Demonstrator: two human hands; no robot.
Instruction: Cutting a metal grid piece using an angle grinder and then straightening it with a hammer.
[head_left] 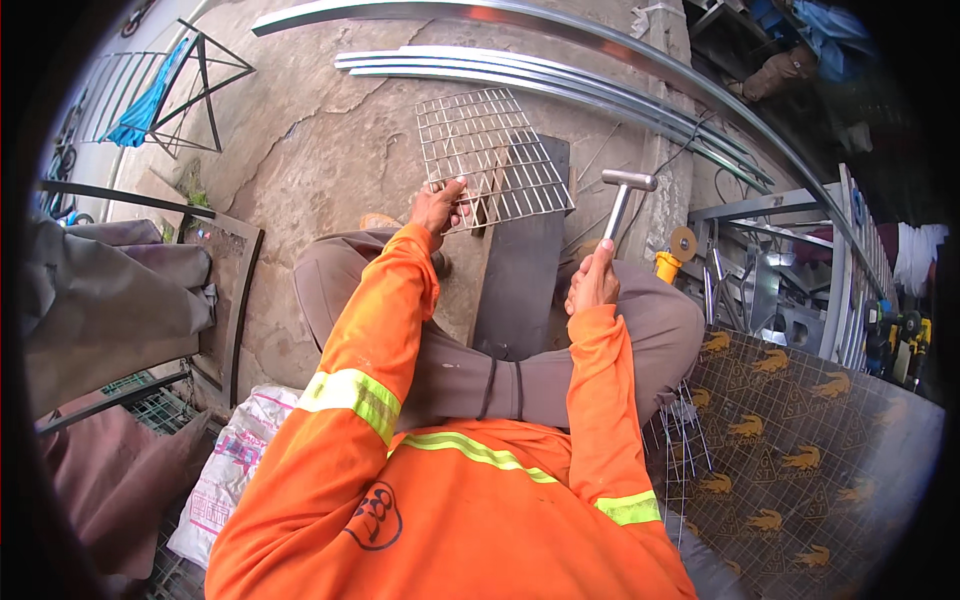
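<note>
My left hand [440,207] grips the near left corner of a wire mesh panel [490,150], a grid of thin metal rods. The panel lies tilted over the far end of a dark flat metal plate [515,275] between my legs. On the right, my right hand [595,280] is wrapped round the handle of a metal hammer [629,183]. The hammer stands upright, its cylindrical head raised above and apart from the panel.
Long metal channels [480,65] lie across the concrete floor ahead. A yellow angle grinder [674,254] sits beyond my right knee. A patterned board [790,440] is at lower right, a white sack [235,460] at lower left. Metal frames [200,85] stand at far left.
</note>
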